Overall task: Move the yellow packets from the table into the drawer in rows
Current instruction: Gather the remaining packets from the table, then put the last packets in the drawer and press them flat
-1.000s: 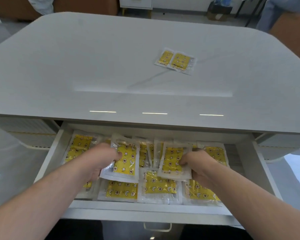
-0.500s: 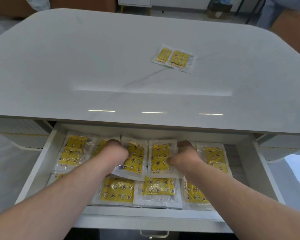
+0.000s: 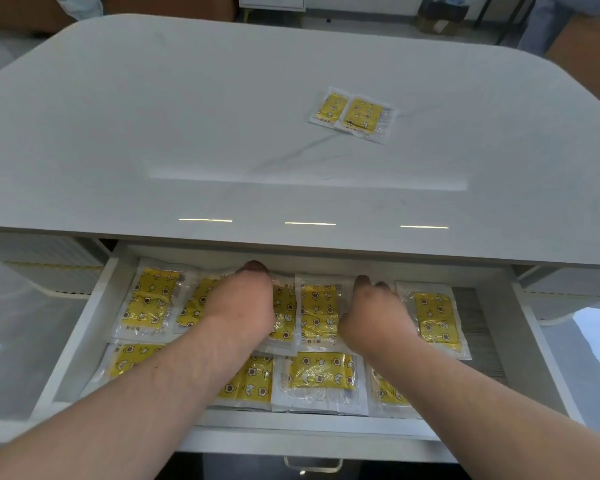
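Notably, both hands work inside the white pulled-out drawer point(image 3: 94, 327), just below the near edge of the pale grey rounded worktop point(image 3: 222, 133). The left hand point(image 3: 243, 303) lies over a yellow star-printed clear-plastic packet point(image 3: 284, 313) in the back row, with its fingers reaching toward the drawer's back wall under the worktop's overhang. Its grip is hidden by the back of the hand and by shadow, so it cannot be told whether it pinches or only presses.

The right hand point(image 3: 374, 317) takes the neighbouring yellow packet point(image 3: 317, 313) at its right edge, thumb on the edge and bent fingers at the far corner, in what looks like a pinching grip. Holding each packet from its outer side probably lets the two be slid together, edge to edge, into the gap between the back-left packet point(image 3: 149, 299) and the back-right packet point(image 3: 433, 320). This keeps the row straight.

A front row of packets point(image 3: 321, 375) lies crosswise along the drawer's front edge. Two remaining yellow packets point(image 3: 352, 114) rest side by side, touching, toward the far right of the worktop. Judging by these, the task is nearly but not yet complete.
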Action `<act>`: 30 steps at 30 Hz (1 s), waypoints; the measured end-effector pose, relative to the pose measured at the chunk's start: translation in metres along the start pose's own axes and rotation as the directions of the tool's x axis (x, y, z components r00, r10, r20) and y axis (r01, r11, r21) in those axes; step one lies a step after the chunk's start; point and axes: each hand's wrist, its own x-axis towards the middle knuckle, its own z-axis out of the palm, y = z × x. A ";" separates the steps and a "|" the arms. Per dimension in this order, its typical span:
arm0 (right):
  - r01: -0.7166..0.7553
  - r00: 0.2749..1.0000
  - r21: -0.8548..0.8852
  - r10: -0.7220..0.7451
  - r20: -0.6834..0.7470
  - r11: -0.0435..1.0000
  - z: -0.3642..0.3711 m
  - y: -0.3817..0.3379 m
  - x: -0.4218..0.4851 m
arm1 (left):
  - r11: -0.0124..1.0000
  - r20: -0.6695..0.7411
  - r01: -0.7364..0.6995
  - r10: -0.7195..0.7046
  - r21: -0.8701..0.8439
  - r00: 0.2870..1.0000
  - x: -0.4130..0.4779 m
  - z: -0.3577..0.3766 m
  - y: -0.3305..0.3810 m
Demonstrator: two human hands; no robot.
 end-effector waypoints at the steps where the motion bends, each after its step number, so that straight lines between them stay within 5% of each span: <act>1: 0.099 0.994 -0.108 -0.103 -0.027 0.989 -0.001 0.000 -0.002 | 0.996 -0.022 -0.066 0.067 0.058 0.998 -0.001 -0.004 -0.001; 4: 0.416 0.909 -0.208 -0.413 0.060 0.885 0.005 0.002 -0.009 | 0.939 0.081 -0.332 0.326 0.085 0.942 -0.002 -0.006 -0.008; 6: 0.502 0.865 -0.255 -0.475 0.162 0.827 0.009 0.003 -0.012 | 0.891 0.236 -0.450 0.423 0.067 0.875 -0.003 0.000 -0.014; 30: 0.433 0.901 -0.167 -0.425 0.085 0.886 0.012 0.008 -0.003 | 0.900 0.159 -0.434 0.422 0.044 0.892 0.001 0.019 -0.020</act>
